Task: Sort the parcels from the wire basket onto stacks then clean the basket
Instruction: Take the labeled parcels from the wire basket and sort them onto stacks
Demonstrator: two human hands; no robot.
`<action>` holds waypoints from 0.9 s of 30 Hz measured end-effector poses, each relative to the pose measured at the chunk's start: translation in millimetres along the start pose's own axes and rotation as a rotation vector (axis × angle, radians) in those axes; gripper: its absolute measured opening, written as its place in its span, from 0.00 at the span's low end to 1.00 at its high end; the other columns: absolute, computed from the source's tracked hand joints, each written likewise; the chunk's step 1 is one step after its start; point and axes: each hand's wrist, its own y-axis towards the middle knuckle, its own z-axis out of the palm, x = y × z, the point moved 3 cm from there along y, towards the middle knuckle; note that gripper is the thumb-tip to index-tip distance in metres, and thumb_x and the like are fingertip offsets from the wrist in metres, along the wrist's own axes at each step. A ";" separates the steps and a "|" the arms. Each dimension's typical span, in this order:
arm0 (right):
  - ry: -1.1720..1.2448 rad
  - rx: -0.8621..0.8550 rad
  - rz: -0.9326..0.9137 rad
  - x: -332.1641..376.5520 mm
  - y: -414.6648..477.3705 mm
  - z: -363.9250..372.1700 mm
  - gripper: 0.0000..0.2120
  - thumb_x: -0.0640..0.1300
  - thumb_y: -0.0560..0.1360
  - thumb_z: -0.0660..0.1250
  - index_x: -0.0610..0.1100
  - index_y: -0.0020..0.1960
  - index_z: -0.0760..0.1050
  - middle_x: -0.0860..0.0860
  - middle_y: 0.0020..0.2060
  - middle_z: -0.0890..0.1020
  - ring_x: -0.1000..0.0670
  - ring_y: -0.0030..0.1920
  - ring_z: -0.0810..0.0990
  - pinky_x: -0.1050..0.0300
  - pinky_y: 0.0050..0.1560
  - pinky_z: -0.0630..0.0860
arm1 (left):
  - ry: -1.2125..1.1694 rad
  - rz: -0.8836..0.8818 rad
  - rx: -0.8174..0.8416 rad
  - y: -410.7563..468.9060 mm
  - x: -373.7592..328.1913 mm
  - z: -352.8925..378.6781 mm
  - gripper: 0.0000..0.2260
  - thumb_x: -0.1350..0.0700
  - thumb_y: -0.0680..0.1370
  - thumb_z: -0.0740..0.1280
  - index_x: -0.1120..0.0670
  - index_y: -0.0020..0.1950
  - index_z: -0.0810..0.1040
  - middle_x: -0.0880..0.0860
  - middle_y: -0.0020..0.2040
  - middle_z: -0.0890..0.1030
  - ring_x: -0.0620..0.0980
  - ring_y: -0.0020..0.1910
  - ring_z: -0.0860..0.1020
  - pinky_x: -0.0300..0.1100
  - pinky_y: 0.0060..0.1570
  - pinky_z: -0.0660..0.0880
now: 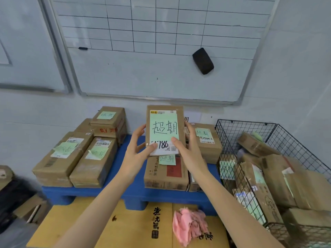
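Head view: raised parcel (165, 129) hides boxes (208, 142) on pallet (161, 196).

Both arms fwd, L grip (138, 150) & R grip (188, 149) pinching parcel (164, 130) upright.

Both hands (138, 149) (186, 149) hold a green-labelled parcel (164, 129) upright above the stacks (166, 172).

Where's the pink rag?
Head view, bottom centre-right: the pink rag lies on the yellow cardboard, just before the blue platform, left of the wire basket.
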 end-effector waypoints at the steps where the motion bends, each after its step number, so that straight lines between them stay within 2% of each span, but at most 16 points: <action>1: -0.006 -0.003 0.008 -4.2 7.4 -0.4 0.29 0.40 0.81 0.64 0.53 0.77 0.57 0.67 0.56 0.72 0.76 0.47 0.75 0.73 0.41 0.75 | -0.002 -0.011 -0.002 7.1 4.3 -0.4 0.26 0.50 0.73 0.71 0.34 0.67 0.69 0.40 0.67 0.73 0.49 0.60 0.80 0.45 0.48 0.81; 4: -0.005 -0.025 0.038 -18.8 33.8 -2.3 0.29 0.41 0.81 0.64 0.55 0.77 0.57 0.66 0.56 0.72 0.75 0.47 0.76 0.72 0.40 0.75 | 0.002 -0.031 0.003 31.3 15.5 2.1 0.26 0.52 0.75 0.72 0.36 0.69 0.68 0.44 0.69 0.73 0.49 0.59 0.80 0.46 0.49 0.82; 7: -0.007 -0.047 0.058 -31.1 64.8 -4.6 0.27 0.44 0.81 0.65 0.60 0.73 0.58 0.65 0.56 0.74 0.74 0.47 0.77 0.72 0.40 0.75 | 0.017 -0.045 0.007 62.4 21.7 6.0 0.26 0.56 0.78 0.70 0.40 0.72 0.67 0.44 0.68 0.73 0.48 0.56 0.82 0.43 0.46 0.81; 10: 0.012 -0.077 0.086 -44.6 97.0 -6.8 0.24 0.45 0.80 0.65 0.63 0.70 0.60 0.65 0.55 0.76 0.72 0.48 0.78 0.70 0.41 0.77 | 0.038 -0.082 0.019 95.4 27.9 10.7 0.27 0.51 0.75 0.72 0.38 0.71 0.68 0.43 0.68 0.74 0.49 0.56 0.82 0.50 0.50 0.82; 12: 0.046 -0.092 0.127 -55.7 115.3 -7.1 0.24 0.45 0.80 0.66 0.64 0.69 0.61 0.61 0.57 0.78 0.64 0.51 0.81 0.62 0.47 0.81 | 0.057 -0.112 0.014 114.5 35.8 12.1 0.26 0.47 0.71 0.72 0.34 0.68 0.69 0.41 0.67 0.74 0.49 0.58 0.81 0.53 0.54 0.81; 14: 0.065 -0.104 0.171 -68.4 130.9 -8.3 0.25 0.45 0.80 0.66 0.62 0.71 0.62 0.57 0.60 0.79 0.58 0.53 0.82 0.54 0.51 0.82 | 0.110 -0.120 -0.003 130.1 46.4 10.1 0.27 0.42 0.69 0.73 0.31 0.67 0.70 0.40 0.68 0.73 0.50 0.62 0.79 0.54 0.59 0.79; 17: 0.065 -0.139 0.244 -88.0 149.7 -13.8 0.27 0.47 0.79 0.66 0.60 0.74 0.60 0.54 0.62 0.78 0.55 0.56 0.81 0.49 0.56 0.80 | 0.213 -0.143 -0.026 142.5 64.0 2.1 0.30 0.38 0.69 0.73 0.32 0.70 0.67 0.39 0.69 0.71 0.46 0.67 0.74 0.53 0.64 0.74; 20: 0.050 -0.165 0.310 -106.3 166.5 -19.1 0.28 0.46 0.80 0.65 0.57 0.76 0.59 0.53 0.62 0.78 0.58 0.52 0.79 0.54 0.48 0.77 | 0.365 -0.115 -0.042 148.3 74.6 -9.3 0.26 0.47 0.76 0.71 0.37 0.72 0.68 0.40 0.68 0.73 0.40 0.63 0.74 0.49 0.64 0.73; 23: 0.029 -0.164 0.358 -123.9 184.3 -21.6 0.28 0.45 0.81 0.65 0.56 0.76 0.59 0.52 0.60 0.78 0.60 0.49 0.78 0.58 0.40 0.73 | 0.555 -0.060 -0.038 159.1 82.0 -22.2 0.26 0.47 0.78 0.70 0.40 0.74 0.66 0.41 0.70 0.72 0.41 0.65 0.72 0.42 0.62 0.69; 27: 0.008 -0.182 0.421 -145.8 199.4 -21.8 0.28 0.45 0.80 0.65 0.56 0.77 0.59 0.55 0.54 0.80 0.58 0.47 0.79 0.55 0.42 0.76 | 0.740 -0.025 0.011 170.1 94.5 -30.5 0.27 0.45 0.78 0.68 0.39 0.76 0.64 0.42 0.73 0.70 0.45 0.71 0.67 0.47 0.68 0.67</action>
